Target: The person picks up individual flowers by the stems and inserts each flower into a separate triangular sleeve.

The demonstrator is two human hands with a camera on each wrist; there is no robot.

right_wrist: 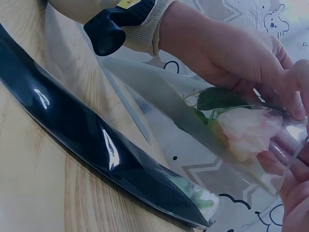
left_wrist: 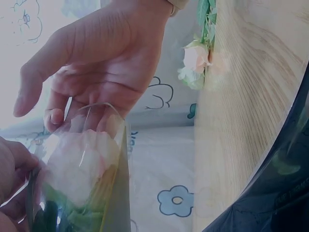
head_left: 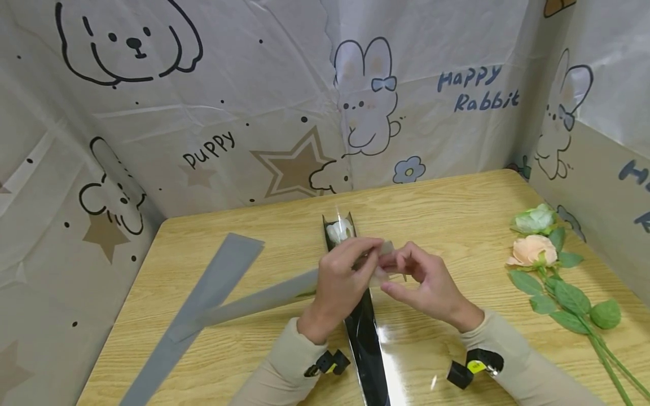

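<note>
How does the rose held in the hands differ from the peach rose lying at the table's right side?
The held rose sits inside a clear sleeve, raised off the table; the peach rose lies bare on the wood. Both hands grip the first; nothing touches the second. Both have green leaves.

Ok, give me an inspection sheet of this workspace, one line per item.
Surface: wooden table, light grain.
Job's things: pale rose in a clear sleeve, held above the table; black sleeve with a white rose lying under the hands.
Clutter: two grey strips crossed at left; loose roses with green stems at right.
Hands: left hand and right hand both pinch the clear sleeve's open end.
Cables: nothing seen; black wrist straps only.
Surroundings: cartoon-print cloth walls on three sides.
</note>
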